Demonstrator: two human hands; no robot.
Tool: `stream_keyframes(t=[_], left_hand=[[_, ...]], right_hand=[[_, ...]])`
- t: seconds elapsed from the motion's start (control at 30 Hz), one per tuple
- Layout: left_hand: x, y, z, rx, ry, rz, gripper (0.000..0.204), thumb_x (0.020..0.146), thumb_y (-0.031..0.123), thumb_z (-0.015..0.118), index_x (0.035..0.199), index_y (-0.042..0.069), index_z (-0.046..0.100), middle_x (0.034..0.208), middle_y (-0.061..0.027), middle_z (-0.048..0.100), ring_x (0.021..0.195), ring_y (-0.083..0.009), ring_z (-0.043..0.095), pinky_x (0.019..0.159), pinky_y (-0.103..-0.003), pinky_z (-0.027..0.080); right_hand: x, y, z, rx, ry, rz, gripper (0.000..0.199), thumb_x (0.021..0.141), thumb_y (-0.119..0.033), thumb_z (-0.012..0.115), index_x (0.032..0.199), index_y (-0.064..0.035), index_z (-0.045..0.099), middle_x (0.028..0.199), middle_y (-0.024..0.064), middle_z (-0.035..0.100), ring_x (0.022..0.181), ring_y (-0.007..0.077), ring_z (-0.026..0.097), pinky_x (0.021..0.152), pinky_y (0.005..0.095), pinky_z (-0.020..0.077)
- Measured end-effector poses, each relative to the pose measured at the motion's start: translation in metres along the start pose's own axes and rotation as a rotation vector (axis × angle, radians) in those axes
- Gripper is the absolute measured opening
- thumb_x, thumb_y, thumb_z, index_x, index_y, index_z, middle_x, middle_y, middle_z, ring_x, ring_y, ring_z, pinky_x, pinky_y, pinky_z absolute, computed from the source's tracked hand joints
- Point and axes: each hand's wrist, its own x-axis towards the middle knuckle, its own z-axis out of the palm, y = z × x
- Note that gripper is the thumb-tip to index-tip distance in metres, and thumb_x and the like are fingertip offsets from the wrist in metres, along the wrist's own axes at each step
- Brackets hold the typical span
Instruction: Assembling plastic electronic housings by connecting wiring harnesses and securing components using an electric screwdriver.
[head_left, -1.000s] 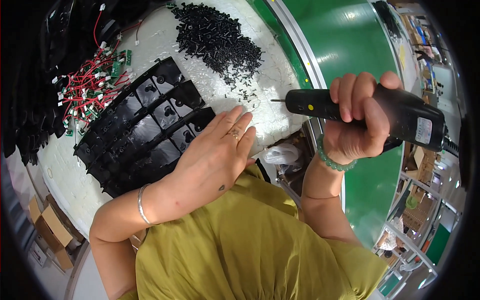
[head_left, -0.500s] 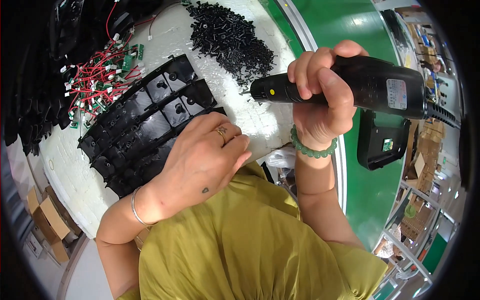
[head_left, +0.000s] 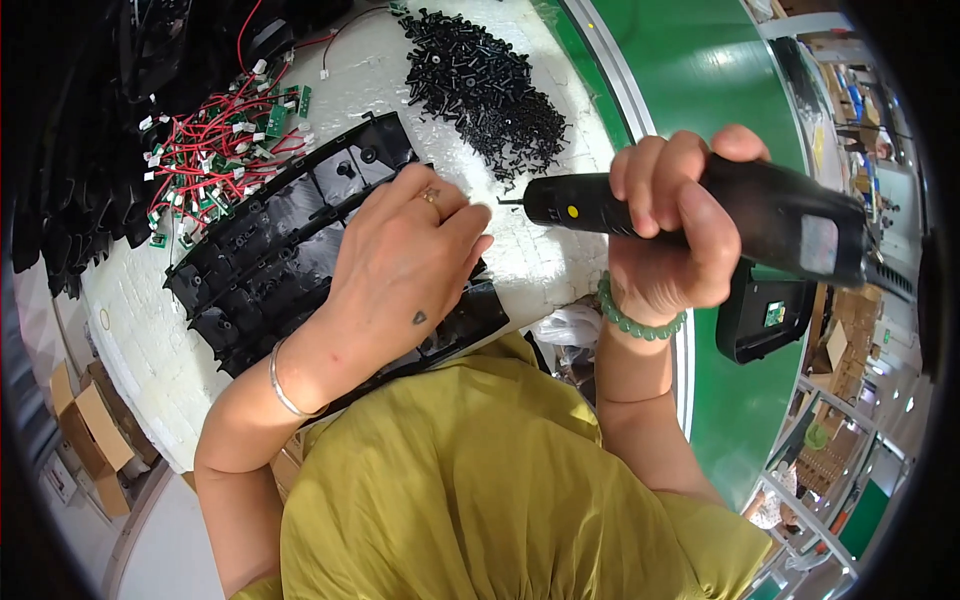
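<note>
My left hand lies palm down on a long black plastic housing with several square compartments, which rests on the white foam table top. My right hand grips a black electric screwdriver held level above the table's right edge. Its thin bit points left, toward my left hand's fingertips. A pile of small black screws lies on the table just beyond the tip.
A heap of red-wired small green circuit boards lies at the far left of the table. More black housings are stacked along the left edge. A green conveyor belt runs on the right with a black part on it. Cardboard boxes stand on the floor.
My right hand has brought the screwdriver left and closer, from over the belt to beside my left hand. My left hand has shifted slightly up along the black housing.
</note>
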Motion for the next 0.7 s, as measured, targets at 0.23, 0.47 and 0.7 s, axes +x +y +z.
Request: stream_keyframes(t=[0.23,0.47,0.7], left_hand=[[0.013,-0.012,0.007,0.062,0.069,0.162,0.013,0.069,0.007,0.07,0.081,0.006,0.066,0.08,-0.0028,0.06,0.085,-0.0232,0.055,0.071,-0.034,0.046],[0.013,-0.003,-0.003,-0.266,0.161,-0.046,0.015,0.066,0.006,0.076,0.077,0.007,0.066,0.072,-0.0027,0.063,0.077,-0.0236,0.057,0.069,-0.034,0.046],[0.01,-0.002,-0.006,-0.38,0.222,-0.006,0.014,0.069,0.008,0.076,0.078,0.006,0.065,0.071,-0.0034,0.063,0.075,-0.0244,0.056,0.069,-0.033,0.046]], right_hand=[[0.004,-0.031,0.01,0.051,-0.219,0.007,0.041,0.079,-0.009,0.05,0.12,-0.0099,0.05,0.063,-0.004,0.041,0.053,0.0083,0.04,0.063,0.0265,0.0355],[0.005,-0.057,0.015,0.118,-0.201,-0.035,0.032,0.076,-0.009,0.056,0.108,-0.0088,0.054,0.063,-0.0068,0.047,0.055,0.0044,0.046,0.064,0.0223,0.0395],[0.002,-0.064,0.025,0.105,-0.158,-0.067,0.031,0.072,-0.009,0.06,0.101,-0.0128,0.052,0.058,-0.0098,0.049,0.05,0.0028,0.048,0.062,0.0212,0.0413]])
